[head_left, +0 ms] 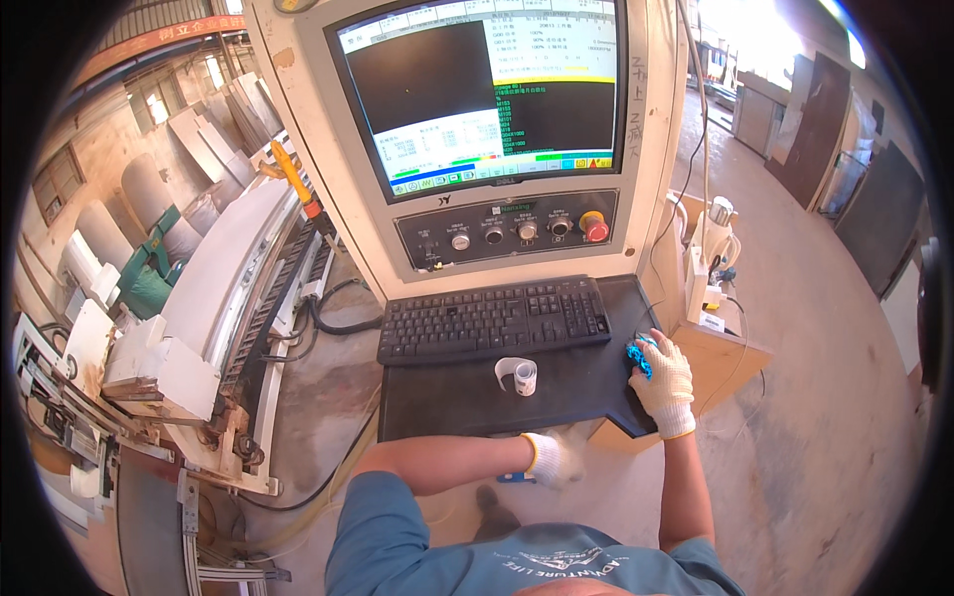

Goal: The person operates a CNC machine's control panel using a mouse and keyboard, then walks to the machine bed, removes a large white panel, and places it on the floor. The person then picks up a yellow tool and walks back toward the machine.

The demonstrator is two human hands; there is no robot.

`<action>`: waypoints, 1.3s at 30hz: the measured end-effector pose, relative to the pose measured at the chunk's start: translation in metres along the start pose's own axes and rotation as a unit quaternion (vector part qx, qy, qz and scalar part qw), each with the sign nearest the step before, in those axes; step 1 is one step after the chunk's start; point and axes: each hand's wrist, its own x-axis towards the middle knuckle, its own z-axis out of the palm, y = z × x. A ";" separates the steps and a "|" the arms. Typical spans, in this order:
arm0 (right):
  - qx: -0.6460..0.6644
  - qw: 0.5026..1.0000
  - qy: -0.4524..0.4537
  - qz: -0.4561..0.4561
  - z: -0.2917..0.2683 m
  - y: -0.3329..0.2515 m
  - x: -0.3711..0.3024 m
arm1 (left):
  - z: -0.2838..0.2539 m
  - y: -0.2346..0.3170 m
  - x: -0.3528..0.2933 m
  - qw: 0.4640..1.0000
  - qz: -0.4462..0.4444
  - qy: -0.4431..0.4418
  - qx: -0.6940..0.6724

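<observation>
My right hand point(664, 385), in a cream knitted work glove, is closed over a black-and-blue computer mouse point(639, 358) at the right end of the black keyboard tray point(437, 402). The glove covers much of the mouse. My left hand point(556, 462), gloved likewise, is just off the tray's front edge, close to my body; its fingers do not show clearly. A small blue thing point(517, 477) peeks out below that wrist, too little of it visible to name. On the tray are a black keyboard point(494, 320) and, in front of it, a loose roll of white labels point(519, 376).
Above the tray rises a machine cabinet with a lit screen point(482, 99), a row of buttons and a red emergency stop button point(594, 226). A long machine bed point(214, 268) stands at left. To the right, a wooden box point(730, 363) carries cables. Boards lean along the right wall.
</observation>
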 end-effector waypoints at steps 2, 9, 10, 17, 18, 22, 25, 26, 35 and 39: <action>0.006 1.000 -0.003 -0.006 -0.001 0.000 0.001 | 0.004 -0.003 0.003 1.000 -0.002 0.010 -0.020; 0.016 0.999 -0.027 0.001 -0.008 -0.007 0.002 | 0.001 -0.003 0.002 1.000 0.009 0.014 0.006; 0.020 0.999 -0.028 -0.006 -0.009 -0.007 0.002 | 0.001 -0.003 0.002 1.000 0.011 0.014 0.011; 0.025 0.999 -0.033 -0.008 -0.009 -0.007 0.002 | 0.006 -0.007 0.004 0.999 0.015 0.030 -0.003; 0.023 0.999 -0.037 -0.003 -0.009 -0.007 0.002 | 0.006 -0.007 0.004 0.999 0.014 0.034 0.000; 0.031 0.999 -0.043 -0.014 -0.009 -0.006 0.002 | 0.004 -0.008 0.009 1.000 0.000 0.027 0.007; 0.033 0.998 -0.046 -0.009 -0.009 -0.006 0.003 | 0.005 -0.011 0.012 1.000 -0.005 0.029 0.009; 0.033 0.999 -0.042 -0.010 -0.009 -0.007 0.003 | 0.006 -0.012 0.013 1.000 -0.004 0.025 0.012; 0.035 0.998 -0.048 -0.004 -0.005 -0.003 0.002 | 0.042 -0.029 0.045 0.991 0.009 0.124 0.054; 0.026 0.999 -0.041 -0.024 -0.001 0.000 0.003 | 0.043 -0.031 0.052 0.991 0.000 0.098 0.091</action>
